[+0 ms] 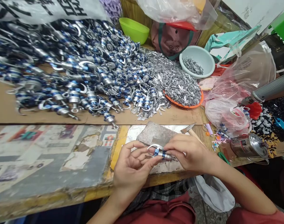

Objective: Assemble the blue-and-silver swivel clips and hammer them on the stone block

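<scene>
While holding the silver-and-blue fitting (160, 153) over the tabletop (86, 180), just inside the near edge, supports the hooked end with the curled left hand (132, 166) and pinches near the slim end with the right hand (190, 151), neither nearer; sets its long axis roughly along that edge.

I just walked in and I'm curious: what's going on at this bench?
A person is holding a blue-and-silver metal piece with a curved hook, the left hand and right hand both on it. Just beyond the hands lies a grey block. Farther back, a large heap of similar pieces spreads over cardboard, with many small flat metal parts to its right.
</scene>
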`<act>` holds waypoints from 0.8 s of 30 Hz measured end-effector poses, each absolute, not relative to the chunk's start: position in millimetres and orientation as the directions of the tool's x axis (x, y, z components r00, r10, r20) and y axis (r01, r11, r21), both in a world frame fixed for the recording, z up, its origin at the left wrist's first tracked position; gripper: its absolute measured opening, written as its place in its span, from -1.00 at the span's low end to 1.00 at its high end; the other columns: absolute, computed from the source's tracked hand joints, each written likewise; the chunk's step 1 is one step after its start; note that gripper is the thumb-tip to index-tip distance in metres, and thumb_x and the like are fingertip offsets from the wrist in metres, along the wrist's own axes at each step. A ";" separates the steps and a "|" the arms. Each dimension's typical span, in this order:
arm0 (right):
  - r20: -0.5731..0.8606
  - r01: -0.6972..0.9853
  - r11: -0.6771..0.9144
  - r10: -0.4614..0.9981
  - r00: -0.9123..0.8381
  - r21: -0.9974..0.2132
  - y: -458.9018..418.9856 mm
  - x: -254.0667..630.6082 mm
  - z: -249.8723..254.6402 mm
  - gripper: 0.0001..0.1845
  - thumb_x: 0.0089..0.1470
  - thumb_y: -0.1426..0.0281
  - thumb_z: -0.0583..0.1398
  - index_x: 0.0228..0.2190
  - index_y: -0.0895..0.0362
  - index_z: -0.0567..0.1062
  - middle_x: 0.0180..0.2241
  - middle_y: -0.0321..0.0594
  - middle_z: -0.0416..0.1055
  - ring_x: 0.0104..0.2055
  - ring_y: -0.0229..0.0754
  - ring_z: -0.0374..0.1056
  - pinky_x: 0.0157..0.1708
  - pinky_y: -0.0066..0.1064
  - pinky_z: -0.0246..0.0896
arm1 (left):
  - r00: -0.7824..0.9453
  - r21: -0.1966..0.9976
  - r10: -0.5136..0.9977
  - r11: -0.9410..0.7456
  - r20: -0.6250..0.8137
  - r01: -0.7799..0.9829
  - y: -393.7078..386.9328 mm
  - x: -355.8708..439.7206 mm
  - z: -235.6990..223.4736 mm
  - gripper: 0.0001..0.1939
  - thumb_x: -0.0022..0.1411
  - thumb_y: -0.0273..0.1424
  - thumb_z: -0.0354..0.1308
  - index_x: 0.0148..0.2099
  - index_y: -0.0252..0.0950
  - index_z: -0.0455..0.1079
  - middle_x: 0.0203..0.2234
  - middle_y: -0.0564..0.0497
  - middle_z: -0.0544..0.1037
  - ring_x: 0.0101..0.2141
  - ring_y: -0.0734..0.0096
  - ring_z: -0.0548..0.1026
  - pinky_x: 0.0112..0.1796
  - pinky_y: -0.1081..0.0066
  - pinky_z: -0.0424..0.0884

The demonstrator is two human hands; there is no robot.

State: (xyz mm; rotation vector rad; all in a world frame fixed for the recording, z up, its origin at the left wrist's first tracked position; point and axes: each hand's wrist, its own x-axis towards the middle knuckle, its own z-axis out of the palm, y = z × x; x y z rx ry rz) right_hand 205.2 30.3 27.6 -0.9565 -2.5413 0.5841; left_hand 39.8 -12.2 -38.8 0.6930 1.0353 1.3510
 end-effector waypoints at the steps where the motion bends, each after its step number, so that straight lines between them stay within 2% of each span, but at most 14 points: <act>1: 0.172 0.540 0.668 0.695 -0.698 -0.512 32.9 204.3 26.4 -0.85 0.07 0.57 0.11 -0.36 0.24 0.50 -0.47 -0.18 0.46 -0.42 -0.26 0.33 -0.43 -0.48 0.19 | -0.087 0.893 0.979 0.128 -0.182 -0.432 -12.4 39.7 -39.6 -0.54 -0.13 -0.58 0.32 -0.25 -0.23 0.14 -0.50 0.14 0.57 -0.50 0.53 0.56 -0.43 0.53 0.54; 5: 0.137 0.535 0.582 0.745 -0.653 -0.612 42.2 196.8 15.3 -0.90 0.04 0.47 0.20 -0.41 0.17 0.55 -0.48 -0.27 0.44 -0.45 -0.33 0.32 -0.47 -0.55 0.16 | -0.085 0.908 0.989 0.078 -0.124 -0.413 -13.3 39.9 -42.5 -0.56 -0.09 -0.59 0.30 -0.24 -0.22 0.15 -0.47 0.15 0.57 -0.48 0.53 0.56 -0.43 0.53 0.54; 7: 0.157 0.555 0.562 0.776 -0.611 -0.613 43.8 190.7 6.9 -0.89 0.04 0.42 0.22 -0.42 0.12 0.57 -0.49 -0.30 0.44 -0.45 -0.35 0.33 -0.48 -0.57 0.15 | -0.078 0.908 0.992 0.054 -0.095 -0.415 -13.3 39.5 -43.6 -0.57 -0.09 -0.61 0.29 -0.24 -0.22 0.15 -0.48 0.17 0.58 -0.48 0.54 0.57 -0.43 0.53 0.55; 11: 0.323 0.557 0.602 0.790 -0.522 -0.572 38.7 182.2 -3.6 -0.85 0.07 0.37 0.18 -0.41 0.10 0.58 -0.50 -0.30 0.44 -0.48 -0.36 0.32 -0.50 -0.56 0.14 | -0.092 0.914 0.993 0.029 -0.072 -0.405 -12.7 38.9 -44.6 -0.57 -0.10 -0.63 0.28 -0.25 -0.23 0.16 -0.49 0.18 0.58 -0.52 0.55 0.56 -0.47 0.56 0.54; 13: 0.428 0.522 0.624 0.780 -0.456 -0.582 33.0 188.1 -0.5 -0.83 0.11 0.39 0.15 -0.39 0.11 0.56 -0.46 -0.27 0.45 -0.43 -0.33 0.34 -0.44 -0.53 0.19 | -0.113 0.916 0.990 0.032 -0.085 -0.401 -12.4 39.4 -44.1 -0.57 -0.12 -0.64 0.28 -0.26 -0.23 0.16 -0.50 0.16 0.59 -0.52 0.54 0.56 -0.47 0.55 0.54; 16: 0.484 0.617 0.507 0.846 -0.223 -0.602 22.8 218.5 8.7 -0.83 0.15 0.41 0.10 -0.37 0.12 0.50 -0.40 -0.24 0.44 -0.34 -0.28 0.35 -0.31 -0.46 0.23 | -0.153 0.917 0.982 0.040 -0.109 -0.398 -11.8 41.6 -41.8 -0.57 -0.16 -0.63 0.29 -0.28 -0.25 0.17 -0.52 0.14 0.59 -0.50 0.50 0.57 -0.49 0.52 0.55; 18: 0.390 0.777 0.314 0.916 -0.096 -0.545 16.1 248.7 9.2 -0.86 0.14 0.36 0.11 -0.30 0.12 0.45 -0.35 -0.21 0.42 -0.30 -0.22 0.34 -0.29 -0.40 0.23 | -0.175 0.917 0.978 0.035 -0.113 -0.398 -11.4 43.2 -39.9 -0.57 -0.19 -0.64 0.30 -0.30 -0.26 0.18 -0.55 0.13 0.59 -0.50 0.48 0.57 -0.50 0.51 0.55; 20: 0.176 0.910 0.146 0.981 -0.082 -0.388 10.4 277.3 1.6 -0.71 0.08 0.27 0.16 -0.16 0.13 0.40 -0.27 -0.15 0.40 -0.24 -0.12 0.34 -0.27 -0.31 0.24 | -0.192 0.915 0.975 0.026 -0.112 -0.403 -11.1 44.1 -38.4 -0.57 -0.21 -0.64 0.30 -0.31 -0.26 0.19 -0.57 0.13 0.58 -0.51 0.47 0.57 -0.52 0.52 0.55; 22: -0.027 0.962 0.074 0.996 -0.085 -0.263 6.3 295.4 -9.5 -0.62 0.07 0.24 0.16 -0.09 0.15 0.36 -0.24 -0.11 0.40 -0.20 -0.04 0.34 -0.26 -0.25 0.25 | -0.198 0.914 0.973 0.029 -0.118 -0.404 -11.0 44.3 -37.7 -0.57 -0.22 -0.64 0.30 -0.31 -0.27 0.20 -0.58 0.12 0.58 -0.52 0.48 0.56 -0.52 0.52 0.55; 24: -0.079 0.961 0.068 0.993 -0.092 -0.266 3.4 299.1 -16.1 -0.67 0.10 0.26 0.12 -0.11 0.15 0.36 -0.27 -0.12 0.40 -0.22 -0.06 0.34 -0.26 -0.25 0.26 | -0.203 0.915 0.972 0.028 -0.119 -0.402 -10.9 44.0 -37.6 -0.57 -0.22 -0.64 0.30 -0.31 -0.27 0.20 -0.57 0.11 0.58 -0.52 0.48 0.56 -0.53 0.53 0.55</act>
